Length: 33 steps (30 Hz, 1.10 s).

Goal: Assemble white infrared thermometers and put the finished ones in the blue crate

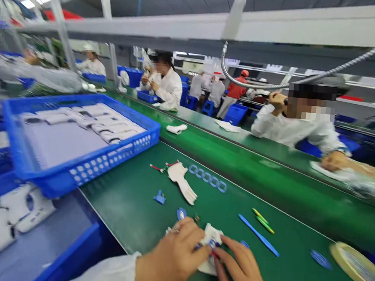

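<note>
On the green bench, a white plastic housing (212, 233) with blue parts inside lies between my two hands. My left hand (175, 252) is curled over its left side, fingertips pinched at the blue part. From the right, my right hand (245, 264) presses its fingers against the housing, with a bit of red at the fingertips, perhaps a wire. My fingers cover much of the piece. Just beyond sit a small blue oval part (181, 213) and another white housing half (182, 180) with red wires and a small board at its end. A blue clip-like part (159, 197) lies left of that.
A blue crate (114, 156) of white housings stands at left, another blue bin (64, 274) below it. Blue rings (207, 178), a blue pry stick (258, 235), a green-yellow pen (263, 220) and a tape roll (358, 267) lie on the bench. Co-workers sit across the green conveyor (254, 164).
</note>
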Available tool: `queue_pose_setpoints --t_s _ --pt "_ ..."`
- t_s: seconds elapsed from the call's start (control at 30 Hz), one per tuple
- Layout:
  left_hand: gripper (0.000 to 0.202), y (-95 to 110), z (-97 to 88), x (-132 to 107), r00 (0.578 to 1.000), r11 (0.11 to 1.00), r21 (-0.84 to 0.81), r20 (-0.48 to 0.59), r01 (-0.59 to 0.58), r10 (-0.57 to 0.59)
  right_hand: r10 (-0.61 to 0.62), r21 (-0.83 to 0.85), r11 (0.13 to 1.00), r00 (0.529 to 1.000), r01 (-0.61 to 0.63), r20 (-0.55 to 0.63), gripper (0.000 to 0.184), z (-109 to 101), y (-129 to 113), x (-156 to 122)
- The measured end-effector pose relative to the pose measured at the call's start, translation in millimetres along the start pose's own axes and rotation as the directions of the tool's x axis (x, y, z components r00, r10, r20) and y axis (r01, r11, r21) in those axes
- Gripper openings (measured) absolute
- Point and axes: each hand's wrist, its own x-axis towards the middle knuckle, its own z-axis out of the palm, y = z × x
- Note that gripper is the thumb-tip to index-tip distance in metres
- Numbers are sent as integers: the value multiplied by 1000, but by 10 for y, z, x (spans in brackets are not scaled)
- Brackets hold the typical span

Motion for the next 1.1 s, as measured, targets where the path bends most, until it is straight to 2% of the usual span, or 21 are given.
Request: queue_pose_setpoints --t_s 0.07,0.17,0.3,0.47,0.53,0.73,0.93,1.1 --pt "27 -12 -71 -10 1000 999 -51 7 16 -15 50 -47 998 993 -45 108 19 -87 -50 -6" --pt "29 -34 -80 -19 1000 997 -77 8 28 -27 136 -39 991 976 -131 170 23 -104 -145 31" --pt "29 -26 -61 -14 998 995 -81 23 66 -65 199 7 979 964 -203 178 20 -108 -219 87" --pt "29 -16 -62 -26 993 989 -110 77 98 -90 274 -90 961 950 -263 152 11 -86 -250 118" --pt "29 -14 -51 -36 993 990 -111 89 91 -81 306 -83 951 941 -296 148 14 -69 -249 118" --pt "30 -12 -23 -67 990 991 -105 118 88 -76 319 40 944 938 -327 135 14 -57 -219 97" --pt "29 -24 -38 -115 994 988 -130 89 82 -71 313 181 919 927 -350 204 17 -74 -209 110" --pt "30 -13 -69 -111 995 995 -93 98 32 -23 305 181 921 928 -344 212 16 -57 -192 83"
